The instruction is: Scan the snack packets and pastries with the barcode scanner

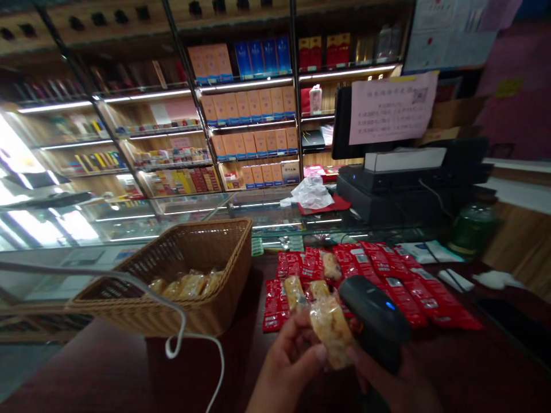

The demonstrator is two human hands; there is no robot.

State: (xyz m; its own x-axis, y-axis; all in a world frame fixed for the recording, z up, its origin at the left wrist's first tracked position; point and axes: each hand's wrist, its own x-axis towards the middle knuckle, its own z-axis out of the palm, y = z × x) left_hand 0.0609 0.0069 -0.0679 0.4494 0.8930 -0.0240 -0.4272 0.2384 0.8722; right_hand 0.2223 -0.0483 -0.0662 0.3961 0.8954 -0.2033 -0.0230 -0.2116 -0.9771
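My left hand grips a pale yellow snack in a clear wrapper, its thumb and fingers closed on the left side. In my right hand is a black barcode scanner with a small blue light lit. One right fingertip reaches the lower edge of the wrapped snack. Behind both hands, several red packets lie in rows on the dark table. A few similar wrapped snacks rest on top of them. More wrapped pieces sit inside the wicker basket at the left.
A white cable loops in front of the basket. Beyond the table stands a glass counter with crumpled plastic, a monitor and a black machine. At the right are a green jar and white tissue. Boxed goods fill the back shelves.
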